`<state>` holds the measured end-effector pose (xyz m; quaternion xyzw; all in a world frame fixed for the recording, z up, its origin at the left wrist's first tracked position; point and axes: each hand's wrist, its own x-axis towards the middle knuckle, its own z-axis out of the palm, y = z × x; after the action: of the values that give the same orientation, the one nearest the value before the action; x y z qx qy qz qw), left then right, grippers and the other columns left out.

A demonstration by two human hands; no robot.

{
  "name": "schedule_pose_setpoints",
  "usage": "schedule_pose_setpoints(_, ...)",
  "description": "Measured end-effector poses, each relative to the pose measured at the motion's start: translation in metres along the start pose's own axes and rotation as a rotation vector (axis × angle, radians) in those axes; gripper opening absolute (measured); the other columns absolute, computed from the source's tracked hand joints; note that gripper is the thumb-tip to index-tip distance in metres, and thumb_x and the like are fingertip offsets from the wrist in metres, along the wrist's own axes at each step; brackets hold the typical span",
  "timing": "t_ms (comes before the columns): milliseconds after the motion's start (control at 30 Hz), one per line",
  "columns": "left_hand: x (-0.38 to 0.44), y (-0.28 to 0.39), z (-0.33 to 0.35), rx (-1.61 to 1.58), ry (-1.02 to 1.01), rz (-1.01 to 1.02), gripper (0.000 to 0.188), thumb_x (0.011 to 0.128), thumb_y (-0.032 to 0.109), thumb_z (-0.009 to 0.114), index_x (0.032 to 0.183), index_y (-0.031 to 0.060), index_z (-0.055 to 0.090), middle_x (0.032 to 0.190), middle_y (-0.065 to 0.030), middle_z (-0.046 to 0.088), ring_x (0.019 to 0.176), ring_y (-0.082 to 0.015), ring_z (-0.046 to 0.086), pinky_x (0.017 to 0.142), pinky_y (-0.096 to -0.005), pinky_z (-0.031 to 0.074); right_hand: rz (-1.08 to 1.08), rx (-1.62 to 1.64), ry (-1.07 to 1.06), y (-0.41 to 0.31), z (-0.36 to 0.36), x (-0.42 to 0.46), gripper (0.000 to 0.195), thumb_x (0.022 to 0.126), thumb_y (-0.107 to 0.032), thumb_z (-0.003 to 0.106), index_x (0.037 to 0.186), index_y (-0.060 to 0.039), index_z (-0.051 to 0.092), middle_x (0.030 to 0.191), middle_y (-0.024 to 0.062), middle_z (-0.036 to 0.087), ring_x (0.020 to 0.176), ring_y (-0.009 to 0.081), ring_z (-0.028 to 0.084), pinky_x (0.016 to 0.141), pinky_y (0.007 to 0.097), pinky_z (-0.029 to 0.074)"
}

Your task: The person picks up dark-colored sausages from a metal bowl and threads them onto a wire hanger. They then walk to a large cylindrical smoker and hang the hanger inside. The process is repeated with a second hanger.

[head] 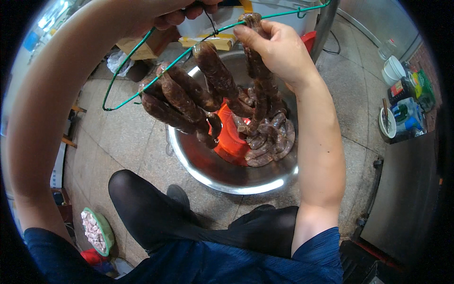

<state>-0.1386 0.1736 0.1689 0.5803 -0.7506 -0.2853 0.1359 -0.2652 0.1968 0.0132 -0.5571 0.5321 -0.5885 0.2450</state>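
A green wire coat hanger (120,76) slants across the upper view, hung with dark sausages (177,87) in loops. At the top edge, partly cut off, my left hand (184,15) grips the upper part of this hanger. A dark cord hangs down beside its fingers and is tied round the lower wire. My right hand (283,49) pinches a sausage loop (260,76) draped over the wire at the right. Below, a wide metal basin (230,187) stands on the floor, with more sausages (273,138) piled around a red plastic object (227,133).
A green bowl of pale chopped pieces (94,230) sits at the lower left. Along the right stand a white bowl (387,122), several bottles (400,90) and a dark metal cabinet (400,188). Behind the basin are a white bucket (287,19) and a cardboard box (140,48).
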Motion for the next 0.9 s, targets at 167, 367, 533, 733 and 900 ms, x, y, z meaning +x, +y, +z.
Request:
schedule_pose_setpoints(167, 0.010, -0.015, -0.017, -0.083, -0.173, 0.107, 0.024, 0.088, 0.016, 0.055, 0.069, 0.0021, 0.061, 0.057, -0.0020, 0.049, 0.043, -0.0089, 0.038, 0.041, -0.0265, 0.027, 0.136, -0.216, -0.102, 0.003, -0.007, -0.012, 0.047, 0.076, -0.032, 0.072, 0.102, 0.0052, 0.059, 0.088, 0.0072, 0.064, 0.082, 0.0129, 0.057, 0.076, 0.0269, 0.046)
schedule_pose_setpoints(367, -0.002, -0.006, -0.006, -0.086, 0.058, 0.064, 0.024, 0.088, 0.015, 0.055, 0.067, 0.0051, 0.060, 0.056, 0.0001, 0.047, 0.044, -0.0081, 0.034, 0.042, -0.0244, 0.025, -0.195, -0.402, 0.250, 0.031, 0.005, -0.006, 0.061, 0.072, -0.034, 0.074, 0.115, 0.0052, 0.052, 0.098, 0.0129, 0.064, 0.093, 0.0199, 0.060, 0.087, 0.0300, 0.044)
schedule_pose_setpoints(533, 0.006, -0.015, -0.019, -0.185, -0.028, 0.086, 0.024, 0.087, 0.015, 0.055, 0.064, 0.0069, 0.058, 0.056, -0.0003, 0.046, 0.044, -0.0079, 0.033, 0.041, -0.0244, 0.023, -0.088, 0.123, 0.105, 0.030, 0.035, 0.013, 0.035, 0.079, -0.016, 0.068, 0.106, 0.0017, 0.056, 0.096, 0.0084, 0.064, 0.088, 0.0145, 0.059, 0.082, 0.0286, 0.047)
schedule_pose_setpoints(733, 0.015, -0.021, -0.021, -0.155, -0.049, 0.068, 0.025, 0.087, 0.016, 0.055, 0.065, 0.0066, 0.058, 0.055, -0.0001, 0.046, 0.042, -0.0076, 0.033, 0.040, -0.0238, 0.022, -0.163, 0.168, 0.034, 0.025, 0.047, 0.016, 0.033, 0.080, -0.014, 0.068, 0.107, 0.0020, 0.056, 0.096, 0.0078, 0.065, 0.088, 0.0145, 0.059, 0.082, 0.0283, 0.047)
schedule_pose_setpoints(900, 0.023, -0.029, -0.026, -0.172, -0.148, 0.056, 0.025, 0.088, 0.016, 0.054, 0.066, 0.0055, 0.060, 0.054, -0.0002, 0.046, 0.042, -0.0073, 0.034, 0.040, -0.0240, 0.023, -0.179, 0.320, -0.133, 0.037, 0.061, 0.018, 0.034, 0.080, -0.010, 0.066, 0.110, 0.0024, 0.055, 0.098, 0.0079, 0.065, 0.090, 0.0140, 0.059, 0.082, 0.0275, 0.047)
